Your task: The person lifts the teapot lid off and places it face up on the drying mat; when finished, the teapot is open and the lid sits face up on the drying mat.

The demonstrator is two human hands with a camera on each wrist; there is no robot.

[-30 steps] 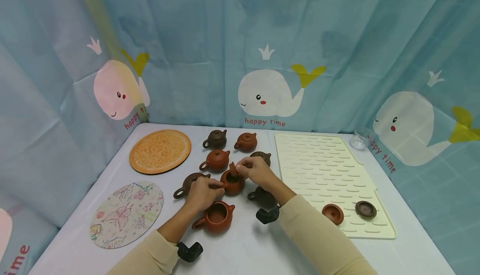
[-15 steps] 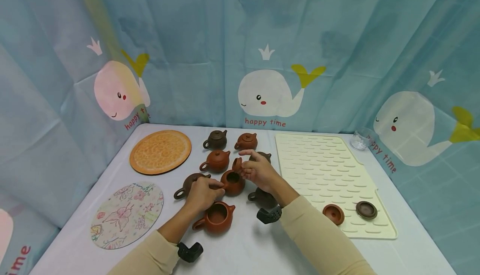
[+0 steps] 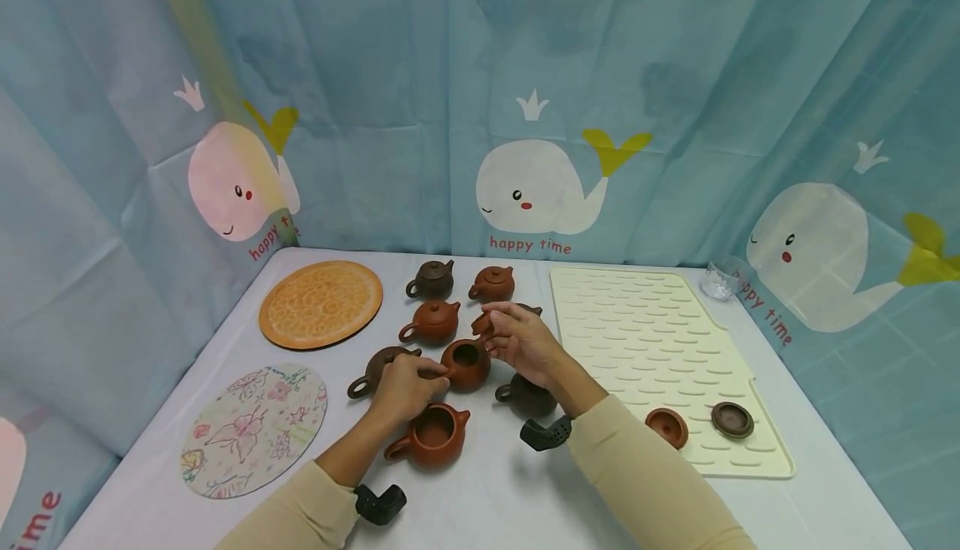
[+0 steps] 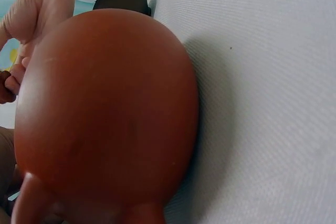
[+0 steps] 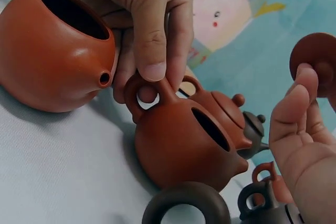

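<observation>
My left hand (image 3: 405, 385) pinches the handle of a small reddish-brown teapot (image 3: 467, 377), its mouth uncovered; in the right wrist view the thumb (image 5: 155, 69) presses on top of that handle. Above and right of the teapot, my right hand (image 3: 527, 346) holds a reddish-brown lid (image 3: 482, 325) between its fingers, clear of the opening. That lid (image 5: 314, 51) looks tilted in the right wrist view. A second lidless reddish teapot (image 3: 435, 437) stands nearer me and fills much of the left wrist view.
Dark teapots (image 3: 527, 397) and lidded reddish ones (image 3: 435, 322) crowd around the hands. On the cream mat (image 3: 622, 325) lie a reddish lid (image 3: 667, 428) and a dark lid (image 3: 732, 420). Two round mats (image 3: 321, 303) lie left; a clear cup (image 3: 720, 282) stands back right.
My right hand has drawn the lid up and slightly right, away from the teapot's mouth, turning it and changing its finger hold. The left hand stays on the handle.
</observation>
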